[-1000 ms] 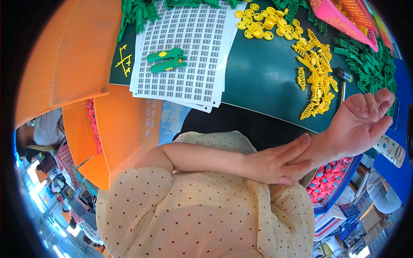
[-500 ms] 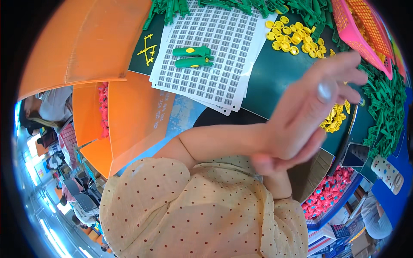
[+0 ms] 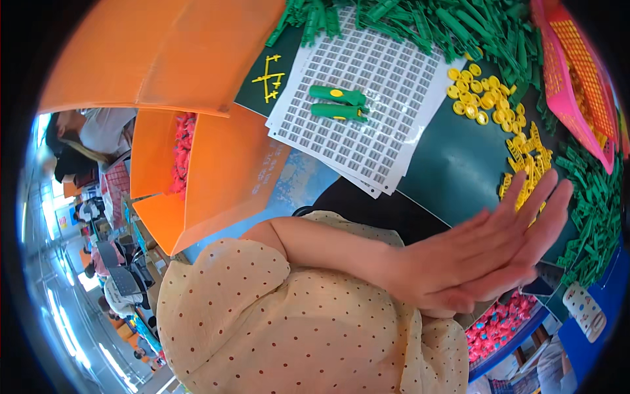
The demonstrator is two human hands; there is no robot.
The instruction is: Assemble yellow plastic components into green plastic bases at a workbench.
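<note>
My left hand lies against my right hand, and the two overlap in front of my body. Fingers stretch flat toward the upper right, with nothing seen between them; where the palms meet is hidden. Just beyond the fingertips is a heap of small yellow toothed plastic pieces. Behind it lie loose round yellow caps. Two green plastic handle-shaped pieces, an upper one with a yellow oval and a lower one, rest side by side on white printed sheets.
Green plastic parts pile up at the back and at the right. A pink basket stands at the far right. An orange box wall rises on the left, near a yellow branched sprue. Red-pink pieces fill a bin at lower right.
My hands have shifted down and to the right, and my fingers now lie straighter and flatter together. The view has turned, so the table items appear further right and lower.
</note>
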